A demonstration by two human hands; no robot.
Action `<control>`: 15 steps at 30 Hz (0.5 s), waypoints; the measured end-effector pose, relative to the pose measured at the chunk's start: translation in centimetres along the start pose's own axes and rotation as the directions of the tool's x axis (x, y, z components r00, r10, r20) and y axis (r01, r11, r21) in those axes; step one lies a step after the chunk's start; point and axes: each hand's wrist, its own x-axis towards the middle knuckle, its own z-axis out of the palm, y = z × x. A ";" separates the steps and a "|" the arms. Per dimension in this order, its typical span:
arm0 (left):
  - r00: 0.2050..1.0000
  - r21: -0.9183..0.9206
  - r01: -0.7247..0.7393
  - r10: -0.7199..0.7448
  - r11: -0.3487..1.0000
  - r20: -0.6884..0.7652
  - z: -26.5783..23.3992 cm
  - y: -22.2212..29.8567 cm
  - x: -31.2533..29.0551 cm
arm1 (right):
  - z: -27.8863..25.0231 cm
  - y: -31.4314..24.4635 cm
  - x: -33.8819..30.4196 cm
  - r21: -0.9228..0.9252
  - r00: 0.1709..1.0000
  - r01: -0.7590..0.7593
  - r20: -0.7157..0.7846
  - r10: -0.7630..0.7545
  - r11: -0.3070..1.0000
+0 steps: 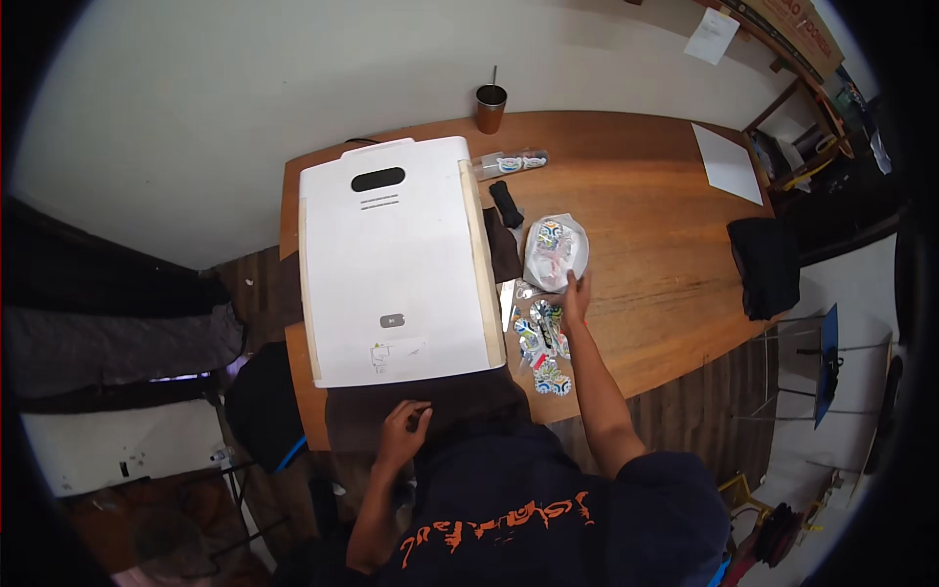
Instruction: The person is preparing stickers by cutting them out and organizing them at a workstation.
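A white round bowl (575,256), seemingly lined with thin plastic, stands on the table with colourful patterned pieces inside it. My right hand (577,296) is at its near rim, fingers closed on the edge. Just below that hand lies a pile of shiny, colourful patterned cut-outs (548,338). In front of my body, my left hand (405,428) hovers over a dark brown cloth (460,396), its fingers curled toward the thumb; what they hold, if anything, is too small to make out. Beside the cloth, a large white panel-like case (401,254) with a dark oval slot takes up the table's left side.
A rolled black cloth (506,204) and a clear tube-like pack (511,163) lie right of the case. A brown cup (490,110) with a stick in it stands at the back. White paper (729,164) and folded black cloth (765,267) lie at the far right.
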 end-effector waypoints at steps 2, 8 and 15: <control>0.999 0.044 0.046 -0.046 0.998 -0.008 -0.4 -1.8 -1.4 | -0.6 -0.8 -3.1 -0.089 0.989 0.111 -0.084 -0.118 0.990; 0.996 0.182 0.026 -0.010 0.983 -0.085 -0.2 -4.2 -1.4 | -3.2 -3.3 -14.8 -0.138 0.952 0.024 0.305 0.019 0.990; 0.982 0.268 -0.103 0.141 0.958 -0.128 -0.4 -2.9 1.3 | 2.3 0.5 -24.4 -0.288 0.295 -0.226 0.890 0.348 0.930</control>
